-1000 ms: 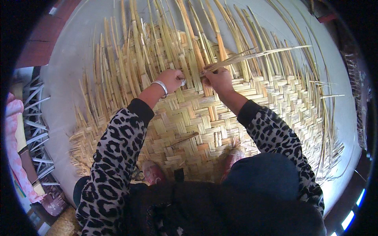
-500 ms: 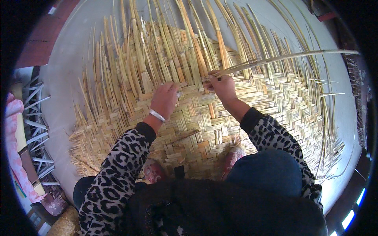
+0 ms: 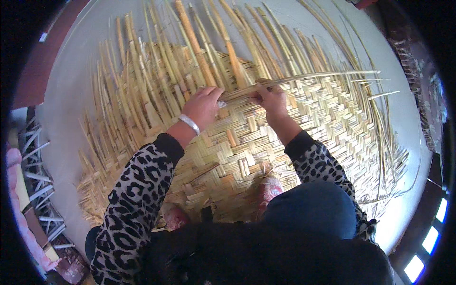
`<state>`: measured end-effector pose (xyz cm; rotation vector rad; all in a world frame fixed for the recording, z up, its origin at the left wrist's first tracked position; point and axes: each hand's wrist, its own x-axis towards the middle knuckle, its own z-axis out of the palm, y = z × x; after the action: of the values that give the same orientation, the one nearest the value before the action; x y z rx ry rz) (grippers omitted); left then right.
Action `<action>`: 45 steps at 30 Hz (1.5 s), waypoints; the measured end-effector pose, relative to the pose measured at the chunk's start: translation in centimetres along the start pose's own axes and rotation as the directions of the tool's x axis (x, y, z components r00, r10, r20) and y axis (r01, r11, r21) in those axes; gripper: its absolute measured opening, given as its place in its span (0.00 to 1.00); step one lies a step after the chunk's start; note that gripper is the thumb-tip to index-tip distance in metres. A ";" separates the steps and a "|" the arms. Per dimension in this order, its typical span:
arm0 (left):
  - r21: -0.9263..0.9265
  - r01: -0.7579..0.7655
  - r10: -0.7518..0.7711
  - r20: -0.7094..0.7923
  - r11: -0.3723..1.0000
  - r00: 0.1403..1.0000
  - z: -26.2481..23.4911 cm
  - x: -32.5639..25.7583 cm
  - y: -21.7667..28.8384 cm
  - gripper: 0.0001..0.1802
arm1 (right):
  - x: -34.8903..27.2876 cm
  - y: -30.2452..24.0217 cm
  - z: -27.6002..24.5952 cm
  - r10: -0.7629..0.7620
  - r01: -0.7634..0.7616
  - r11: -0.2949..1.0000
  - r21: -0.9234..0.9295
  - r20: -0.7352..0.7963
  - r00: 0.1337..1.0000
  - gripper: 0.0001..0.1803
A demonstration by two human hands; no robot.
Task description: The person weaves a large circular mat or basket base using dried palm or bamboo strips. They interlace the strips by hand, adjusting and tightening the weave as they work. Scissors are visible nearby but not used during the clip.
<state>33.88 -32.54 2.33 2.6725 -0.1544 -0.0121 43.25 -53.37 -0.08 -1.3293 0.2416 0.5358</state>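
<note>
Weaving is under way: left hand [image 3: 204,105] and right hand [image 3: 270,97] both pinch one long strip [image 3: 323,76] lying across the mat [image 3: 266,142], at its loose uprights. Next, I judge, threading it over-under calls for lifting alternate uprights.

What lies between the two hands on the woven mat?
In the head view, a long pale strip bridges left hand and right hand, above the woven mat.

Both hands [image 3: 237,102] curled shut, forearms stretched forward
</note>
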 end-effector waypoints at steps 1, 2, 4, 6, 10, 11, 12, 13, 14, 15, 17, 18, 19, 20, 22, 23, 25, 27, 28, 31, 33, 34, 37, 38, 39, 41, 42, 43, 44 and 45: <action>-0.063 0.020 -0.021 -0.010 0.998 1.000 0.4 1.2 0.9 0.17 | 0.1 -0.3 -0.7 -0.025 0.024 0.999 0.026 0.034 0.999 0.14; -0.079 0.047 -0.044 0.033 0.996 0.998 0.7 2.4 1.6 0.19 | 0.1 -0.5 -1.3 -0.031 0.030 0.999 0.037 0.026 0.999 0.14; -0.046 0.113 -0.101 0.206 0.992 0.973 0.7 4.7 2.0 0.21 | 0.3 -1.1 -2.5 -0.069 0.067 0.996 0.066 0.043 0.997 0.13; -0.089 0.141 -0.111 0.275 0.986 0.955 0.7 6.7 1.9 0.22 | 0.6 -1.7 -3.7 -0.090 0.086 0.995 0.049 0.071 0.993 0.12; -0.121 0.253 -0.184 0.408 0.960 0.894 0.9 8.7 1.3 0.14 | 1.4 -2.1 -4.9 -0.059 0.046 0.996 0.081 0.164 0.985 0.12; -0.108 0.269 -0.204 0.407 0.957 0.890 1.0 8.8 1.3 0.14 | 1.4 -2.2 -5.2 -0.049 0.027 0.994 0.107 0.208 0.977 0.12; -0.092 0.292 -0.230 0.414 0.952 0.881 1.1 9.0 1.4 0.13 | 1.6 -2.4 -5.5 -0.017 -0.011 0.993 0.121 0.223 0.975 0.14; -0.076 0.314 -0.256 0.419 0.946 0.871 1.1 9.0 1.6 0.12 | 1.7 -2.6 -5.8 0.015 -0.048 0.990 0.133 0.239 0.971 0.15; -0.071 0.306 -0.251 0.414 0.949 0.875 1.1 9.0 1.8 0.12 | 1.8 -2.9 -6.1 0.063 -0.096 0.987 0.130 0.238 0.969 0.16; -0.066 0.296 -0.245 0.408 0.953 0.879 1.0 9.0 2.1 0.11 | 2.0 -3.4 -6.4 0.060 -0.088 0.992 0.088 0.285 0.957 0.18; -0.058 0.277 -0.237 0.370 0.959 0.898 0.8 8.5 2.7 0.10 | 2.5 -4.3 -7.1 0.086 -0.087 0.996 -0.012 0.355 0.931 0.21; -0.054 0.266 -0.233 0.334 0.963 0.913 0.7 8.1 3.1 0.10 | 3.0 -4.8 -7.2 0.094 -0.088 0.996 -0.032 0.371 0.924 0.23; -0.049 0.258 -0.232 0.303 0.965 0.924 0.7 7.7 3.4 0.09 | 3.6 -5.3 -7.1 0.054 0.004 0.990 -0.140 0.407 0.912 0.23; -0.055 0.283 -0.261 0.254 0.957 0.931 0.6 7.2 3.6 0.09 | 4.4 -5.8 -7.1 0.020 0.100 0.965 -0.242 0.447 0.894 0.22; -0.071 0.343 -0.329 0.164 0.937 0.930 0.7 6.2 3.8 0.10 | 6.3 -6.6 -6.6 -0.044 0.303 0.868 -0.394 0.546 0.836 0.22; -0.084 0.363 -0.353 0.106 0.928 0.929 0.9 5.7 3.8 0.10 | 7.3 -6.6 -6.0 -0.070 0.399 0.770 -0.499 0.555 0.829 0.21; -0.176 0.398 -0.407 -0.019 0.900 0.913 1.4 4.9 3.5 0.09 | 9.2 -6.4 -4.5 -0.106 0.544 0.489 -0.682 0.573 0.813 0.21; -0.289 0.423 -0.471 -0.118 0.859 0.874 2.1 4.2 2.9 0.10 | 10.8 -5.8 -3.2 -0.098 0.589 0.204 -0.782 0.583 0.807 0.19; -0.348 0.424 -0.495 -0.147 0.836 0.856 2.4 3.7 2.5 0.10 | 11.5 -5.3 -2.6 -0.099 0.588 0.044 -0.808 0.582 0.807 0.19; -0.491 0.500 -0.611 -0.088 0.714 0.787 3.1 3.3 1.2 0.11 | 13.1 -4.2 -1.2 -0.025 0.557 -0.093 -0.825 0.561 0.827 0.16; -0.557 0.478 -0.615 -0.077 0.679 0.785 3.5 2.9 1.0 0.11 | 14.0 -3.9 -0.7 -0.088 0.508 -0.109 -0.855 0.517 0.852 0.15; -0.569 0.512 -0.644 -0.041 0.643 0.764 3.5 2.9 0.9 0.11 | 14.5 -4.1 -0.7 -0.054 0.586 -0.179 -0.790 0.603 0.796 0.14; -0.559 0.507 -0.628 -0.032 0.656 0.778 3.5 2.9 1.0 0.11 | 14.6 -4.8 -1.9 -0.031 0.635 -0.136 -0.760 0.644 0.764 0.10; -0.569 0.495 -0.626 -0.044 0.656 0.779 3.4 2.9 1.1 0.10 | 14.5 -5.2 -2.0 -0.028 0.666 -0.118 -0.736 0.673 0.739 0.09; -0.578 0.487 -0.626 -0.055 0.655 0.778 3.3 3.0 1.2 0.10 | 14.2 -5.5 -2.3 -0.005 0.650 0.052 -0.758 0.651 0.759 0.10; -0.580 0.491 -0.629 -0.049 0.650 0.776 3.0 3.0 1.4 0.11 | 13.5 -6.1 -2.7 -0.032 0.648 0.315 -0.693 0.675 0.737 0.16; -0.573 0.502 -0.630 -0.030 0.647 0.776 2.9 3.0 1.5 0.11 | 13.3 -6.2 -2.6 -0.053 0.627 0.347 -0.697 0.653 0.755 0.18; -0.550 0.524 -0.638 -0.021 0.650 0.770 2.8 3.0 1.5 0.11 | 13.2 -6.4 -2.6 -0.075 0.606 0.380 -0.699 0.630 0.773 0.20; -0.565 0.505 -0.627 -0.028 0.652 0.778 2.8 3.0 1.6 0.11 | 13.2 -6.4 -2.2 -0.126 0.617 0.250 -0.747 0.606 0.785 0.20; -0.560 0.500 -0.624 -0.040 0.661 0.781 2.9 3.0 1.6 0.12 | 13.2 -6.3 -1.8 -0.181 0.608 0.118 -0.785 0.585 0.791 0.20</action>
<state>36.56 -35.55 0.55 2.0388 0.6813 0.0512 57.95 -52.89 -1.26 -2.3859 -0.9875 0.4036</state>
